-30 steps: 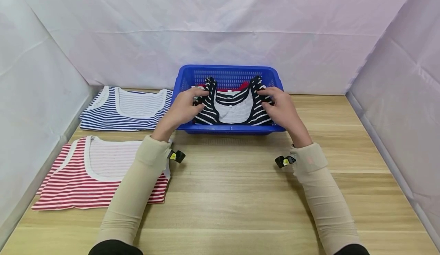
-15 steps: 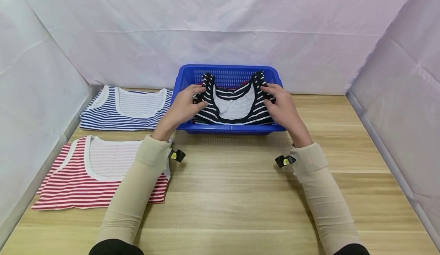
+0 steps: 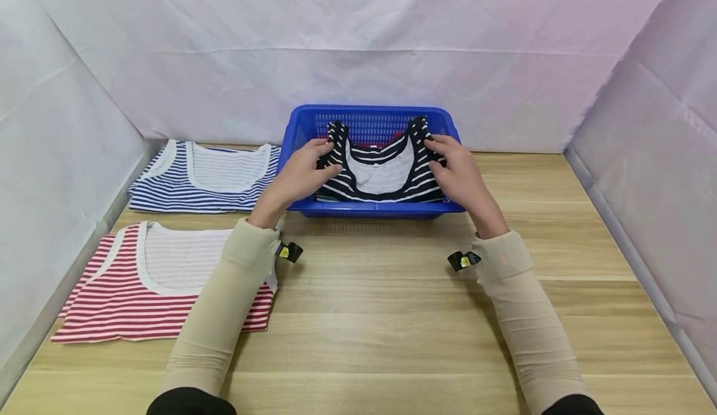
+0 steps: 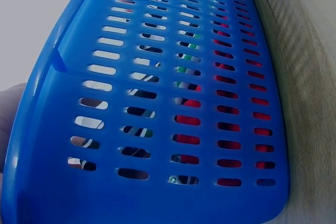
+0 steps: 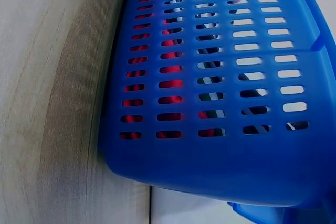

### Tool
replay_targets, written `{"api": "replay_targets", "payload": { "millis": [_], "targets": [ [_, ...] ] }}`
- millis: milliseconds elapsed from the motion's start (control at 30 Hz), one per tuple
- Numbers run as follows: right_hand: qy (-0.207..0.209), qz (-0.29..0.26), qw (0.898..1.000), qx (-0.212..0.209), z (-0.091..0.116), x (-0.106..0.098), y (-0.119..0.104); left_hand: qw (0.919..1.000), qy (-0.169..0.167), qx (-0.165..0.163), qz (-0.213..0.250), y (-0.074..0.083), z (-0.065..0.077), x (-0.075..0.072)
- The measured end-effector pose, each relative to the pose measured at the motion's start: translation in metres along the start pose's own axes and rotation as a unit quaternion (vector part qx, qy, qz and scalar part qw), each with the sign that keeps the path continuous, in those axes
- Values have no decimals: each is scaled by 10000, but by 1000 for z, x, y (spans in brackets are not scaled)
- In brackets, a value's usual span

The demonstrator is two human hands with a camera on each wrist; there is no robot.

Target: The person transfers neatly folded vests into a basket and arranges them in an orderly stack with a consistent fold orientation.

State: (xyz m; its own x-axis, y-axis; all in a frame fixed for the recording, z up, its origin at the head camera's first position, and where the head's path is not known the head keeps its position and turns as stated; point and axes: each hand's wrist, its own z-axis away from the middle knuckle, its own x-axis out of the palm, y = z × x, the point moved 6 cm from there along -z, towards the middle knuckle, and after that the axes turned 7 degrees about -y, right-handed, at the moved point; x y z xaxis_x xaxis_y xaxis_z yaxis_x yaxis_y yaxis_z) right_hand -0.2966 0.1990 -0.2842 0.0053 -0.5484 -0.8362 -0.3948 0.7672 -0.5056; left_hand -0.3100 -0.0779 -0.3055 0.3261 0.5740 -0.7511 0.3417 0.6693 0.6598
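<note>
A black-and-white striped tank top (image 3: pixel 381 178), folded, sits in a blue plastic basket (image 3: pixel 376 208) with its neckline towards the back. My left hand (image 3: pixel 302 169) grips its left side, the thumb in front and the fingers behind near the strap. On the right side my right hand (image 3: pixel 456 172) holds the other edge in the same way. Red and green-white cloth lies beneath it, seen in bits through the slots of the basket (image 4: pixel 157 192) in the left wrist view and of the basket (image 5: pixel 220 166) in the right wrist view.
Left of the basket lies a folded blue-and-white striped tank top (image 3: pixel 196 200). In front of that is a red-and-white striped one (image 3: pixel 129 315), partly under my left forearm. White cloth walls (image 3: pixel 358 29) stand behind and at both sides of the wooden table (image 3: pixel 381 328).
The black-and-white tank top has been spread a little wider and its straps shifted outward and up, covering more of the red cloth. Both hands stay almost in place.
</note>
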Motion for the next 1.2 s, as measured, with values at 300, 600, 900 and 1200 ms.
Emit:
{"api": "replay_targets", "payload": {
  "millis": [300, 600, 900, 1200],
  "targets": [
    [-231, 168, 9995, 129, -4, 3, 2, 9987, -322, -49, -400, 0, -4, 4],
    [-63, 562, 9984, 27, -5, 4, -1, 9957, -199, -25, -900, 1, -4, 6],
    [212, 970, 9947, -259, -5, 4, -5, 9928, -204, 477, -1079, 6, -5, 8],
    [-300, 1189, 9919, -335, -4, 12, -11, 9929, -590, 582, -849, 9, -4, 13]
  ]
}}
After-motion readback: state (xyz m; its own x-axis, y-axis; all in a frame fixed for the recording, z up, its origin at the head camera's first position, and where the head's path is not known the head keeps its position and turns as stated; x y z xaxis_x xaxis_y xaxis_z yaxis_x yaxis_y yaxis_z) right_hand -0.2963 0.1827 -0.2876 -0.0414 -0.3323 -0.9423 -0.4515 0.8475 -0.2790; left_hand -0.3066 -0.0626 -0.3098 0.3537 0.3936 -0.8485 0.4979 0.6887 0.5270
